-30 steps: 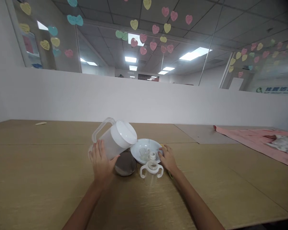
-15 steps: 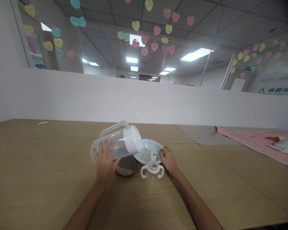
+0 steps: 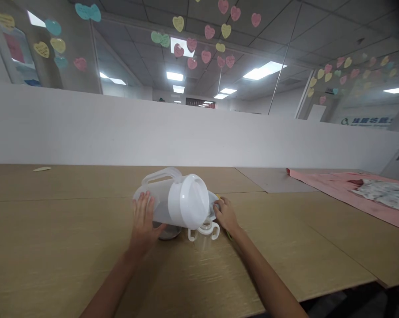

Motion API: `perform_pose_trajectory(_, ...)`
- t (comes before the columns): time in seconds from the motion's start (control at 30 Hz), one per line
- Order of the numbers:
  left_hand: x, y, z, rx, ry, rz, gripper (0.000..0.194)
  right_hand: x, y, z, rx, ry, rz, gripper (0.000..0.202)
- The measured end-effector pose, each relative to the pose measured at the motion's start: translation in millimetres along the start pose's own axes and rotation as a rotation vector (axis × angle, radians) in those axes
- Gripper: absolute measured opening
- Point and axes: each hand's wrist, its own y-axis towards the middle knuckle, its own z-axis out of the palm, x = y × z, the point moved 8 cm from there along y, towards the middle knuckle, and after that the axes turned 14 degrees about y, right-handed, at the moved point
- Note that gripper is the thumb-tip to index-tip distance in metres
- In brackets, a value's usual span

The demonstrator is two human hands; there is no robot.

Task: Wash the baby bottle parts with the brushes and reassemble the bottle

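My left hand (image 3: 142, 225) wraps round the side of a translucent plastic pitcher (image 3: 156, 198), which is tilted to the right with its white lid (image 3: 195, 201) foremost. Some clear liquid shows low inside it. Below the lid stands an upright clear baby bottle (image 3: 204, 240) with two white handles and an uncapped mouth. My right hand (image 3: 226, 216) has curled fingers at the right rim of a white dish (image 3: 213, 198); what they grip is hidden. A thin green-yellow thing (image 3: 229, 236) shows under that hand. The pitcher hides most of the dish.
A dark round thing (image 3: 169, 233) lies under the pitcher, partly covered. On the right, a pink cloth (image 3: 321, 183) bears a patterned garment (image 3: 385, 193). A small pale flat piece (image 3: 42, 168) lies at the table's far left. A white wall (image 3: 119, 132) stands behind the table.
The pitcher has moved right and its lid end has come lower, over the bottle and dish. My right hand stays by the dish's rim. The view has turned slightly to the right.
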Motion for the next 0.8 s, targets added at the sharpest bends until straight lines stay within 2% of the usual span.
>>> perform_pose_trajectory(0.07, -0.6, -1.9, 3.5, 0.014, -0.003, -0.025, 0.075, -1.3, 0.0, 0.7, -0.003, -0.002, 0.0, 0.033)
perform_pose_trajectory(0.17, 6.0, -3.4, 5.5, 0.018, -0.017, -0.155, 0.084, -4.5, -0.1, 1.8, -0.017, 0.007, 0.002, 0.036)
perform_pose_trajectory(0.3, 33.1, -7.6, 5.2, 0.041, -0.059, -0.474, 0.097, -9.6, 0.0, 4.4, -0.025, 0.042, -0.011, 0.036)
perform_pose_trajectory(0.43, 61.7, -16.2, -1.7, -0.006, -0.065, -0.748, 0.106, -14.3, 0.5, 8.4, -0.013, 0.079, -0.014, 0.035)
perform_pose_trajectory(0.53, 73.6, -20.7, -3.7, -0.041, -0.065, -0.824, 0.108, -15.5, 0.3, 10.2, -0.003, 0.09, -0.003, 0.036)
perform_pose_trajectory(0.63, 79.7, -24.9, -0.3, -0.022, -0.07, -0.864, 0.105, -11.8, -0.4, 6.8, -0.016, 0.088, -0.006, 0.036)
perform_pose_trajectory(0.8, 85.5, -27.8, 6.0, 0.04, -0.093, -0.907, 0.108, -1.8, 0.3, -14.3, -0.083, 0.072, -0.02, 0.036)
